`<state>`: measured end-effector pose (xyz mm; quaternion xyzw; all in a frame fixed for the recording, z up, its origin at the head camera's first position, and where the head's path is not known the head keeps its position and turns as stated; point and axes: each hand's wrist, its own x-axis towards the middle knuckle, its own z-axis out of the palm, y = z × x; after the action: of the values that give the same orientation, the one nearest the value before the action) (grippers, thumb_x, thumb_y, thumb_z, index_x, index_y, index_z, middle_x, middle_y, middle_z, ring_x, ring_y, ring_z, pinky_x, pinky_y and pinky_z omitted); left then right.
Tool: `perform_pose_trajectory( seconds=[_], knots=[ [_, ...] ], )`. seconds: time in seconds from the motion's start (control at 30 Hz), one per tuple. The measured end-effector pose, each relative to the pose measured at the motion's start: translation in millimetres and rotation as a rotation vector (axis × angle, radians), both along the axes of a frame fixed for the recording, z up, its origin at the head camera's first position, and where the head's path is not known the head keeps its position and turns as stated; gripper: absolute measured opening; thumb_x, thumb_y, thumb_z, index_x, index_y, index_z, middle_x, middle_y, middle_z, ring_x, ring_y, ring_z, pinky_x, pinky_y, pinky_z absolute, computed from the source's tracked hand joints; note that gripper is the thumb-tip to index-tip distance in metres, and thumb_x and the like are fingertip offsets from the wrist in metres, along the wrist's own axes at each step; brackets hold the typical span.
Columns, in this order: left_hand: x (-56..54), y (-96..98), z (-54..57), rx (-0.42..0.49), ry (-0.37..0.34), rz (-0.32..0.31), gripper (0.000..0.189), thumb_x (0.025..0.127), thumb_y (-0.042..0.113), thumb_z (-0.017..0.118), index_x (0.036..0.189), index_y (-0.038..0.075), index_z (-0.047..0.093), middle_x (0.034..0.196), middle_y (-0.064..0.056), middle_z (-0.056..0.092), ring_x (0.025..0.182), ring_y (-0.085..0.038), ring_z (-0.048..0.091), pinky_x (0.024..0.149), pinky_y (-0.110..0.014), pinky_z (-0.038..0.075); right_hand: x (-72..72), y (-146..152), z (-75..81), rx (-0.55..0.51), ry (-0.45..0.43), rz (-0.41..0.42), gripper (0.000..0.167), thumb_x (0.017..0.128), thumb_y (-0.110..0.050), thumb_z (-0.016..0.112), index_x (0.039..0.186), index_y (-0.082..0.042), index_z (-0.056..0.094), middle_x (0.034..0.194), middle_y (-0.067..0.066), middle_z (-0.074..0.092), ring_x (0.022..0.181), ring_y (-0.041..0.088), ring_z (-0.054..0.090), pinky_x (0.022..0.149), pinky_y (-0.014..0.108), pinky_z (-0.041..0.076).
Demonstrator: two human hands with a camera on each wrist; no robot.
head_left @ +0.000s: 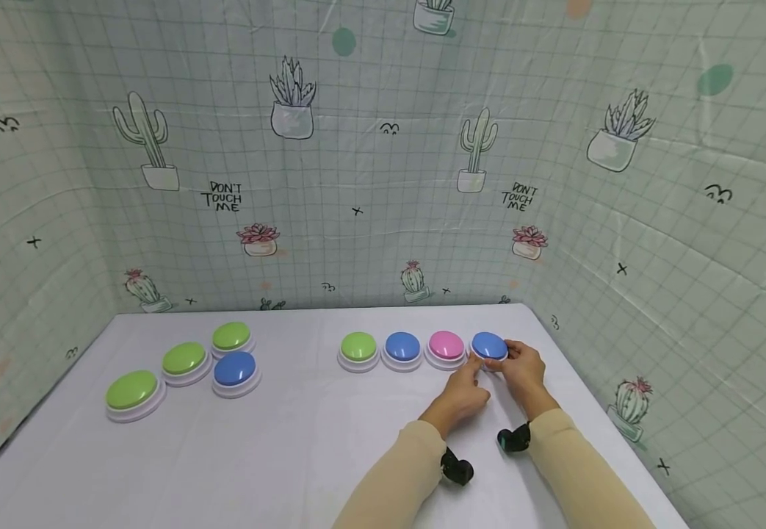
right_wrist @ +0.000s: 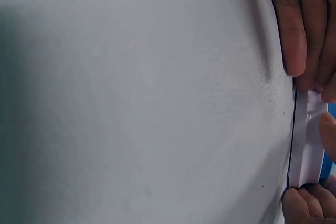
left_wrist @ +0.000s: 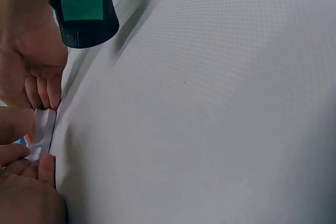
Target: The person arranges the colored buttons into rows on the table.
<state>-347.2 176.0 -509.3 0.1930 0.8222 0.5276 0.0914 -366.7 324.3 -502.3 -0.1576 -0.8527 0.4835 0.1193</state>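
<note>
A blue push button (head_left: 489, 345) on a round white base stands at the right end of a row. My right hand (head_left: 525, 371) grips its base, thumb along the front and fingers round the right side. My left hand (head_left: 462, 393) reaches in from the other side, its extended finger touching the base's left edge. In the left wrist view both hands meet at the white base (left_wrist: 46, 129), which sits on the white tabletop. The right wrist view shows left-hand fingers (right_wrist: 294, 51) at one side of the base.
A pink button (head_left: 446, 345), another blue button (head_left: 402, 347) and a green button (head_left: 358, 347) continue the row leftward. At the table's left stand three green buttons (head_left: 131, 389) and a blue one (head_left: 235, 369). A cactus-print curtain (head_left: 369, 169) surrounds the table's back and sides.
</note>
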Motion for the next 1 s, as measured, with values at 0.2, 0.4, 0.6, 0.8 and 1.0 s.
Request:
perform_pose_trajectory(
  seconds=[0.2,0.4,0.6,0.8,1.0],
  knots=[
    [1.0,-3.2,0.3,-0.013,-0.014,0.013,0.080,0.078,-0.008,0.064,0.156,0.000,0.047,0.170,-0.011,0.033,0.135,-0.029,0.059,0.117,-0.032,0.042,2.1,-7,4.7,0.029,-0.037,-0.022,0.069,0.088,-0.007,0.082,0.146,0.012,0.050,0.146,0.032,0.051,0.145,0.046,0.043,0.121,0.055,0.033],
    [4.2,-2.0,2.0,0.004,-0.038,0.017,0.080,0.077,-0.010,0.063,0.155,0.001,0.049,0.168,-0.009,0.037,0.144,-0.024,0.049,0.121,-0.030,0.036,4.7,-8,8.9,0.060,-0.069,-0.066,0.069,0.085,-0.010,0.084,0.144,0.010,0.054,0.144,0.031,0.054,0.140,0.049,0.045,0.116,0.057,0.036],
    [4.5,0.1,4.5,-0.037,-0.022,0.010,0.080,0.077,-0.008,0.062,0.155,0.002,0.049,0.168,-0.008,0.038,0.150,-0.020,0.042,0.122,-0.028,0.033,6.9,-7,14.0,0.099,-0.090,-0.083,0.068,0.087,-0.013,0.084,0.143,0.010,0.054,0.143,0.031,0.056,0.136,0.049,0.047,0.113,0.056,0.039],
    [3.9,-1.7,5.5,-0.063,-0.010,0.008,0.079,0.078,-0.007,0.061,0.155,0.001,0.049,0.168,-0.008,0.037,0.153,-0.017,0.034,0.124,-0.027,0.028,8.5,-10,15.4,0.102,-0.084,-0.078,0.068,0.087,-0.013,0.084,0.143,0.012,0.054,0.143,0.032,0.055,0.137,0.050,0.048,0.114,0.057,0.039],
    [5.1,-2.2,5.3,-0.046,-0.031,0.032,0.078,0.078,-0.006,0.061,0.155,0.002,0.050,0.166,-0.006,0.040,0.152,-0.018,0.037,0.123,-0.028,0.031,9.5,-11,12.8,0.127,-0.088,-0.098,0.069,0.088,-0.019,0.084,0.141,0.014,0.054,0.142,0.033,0.056,0.136,0.052,0.047,0.114,0.059,0.039]
  ],
)
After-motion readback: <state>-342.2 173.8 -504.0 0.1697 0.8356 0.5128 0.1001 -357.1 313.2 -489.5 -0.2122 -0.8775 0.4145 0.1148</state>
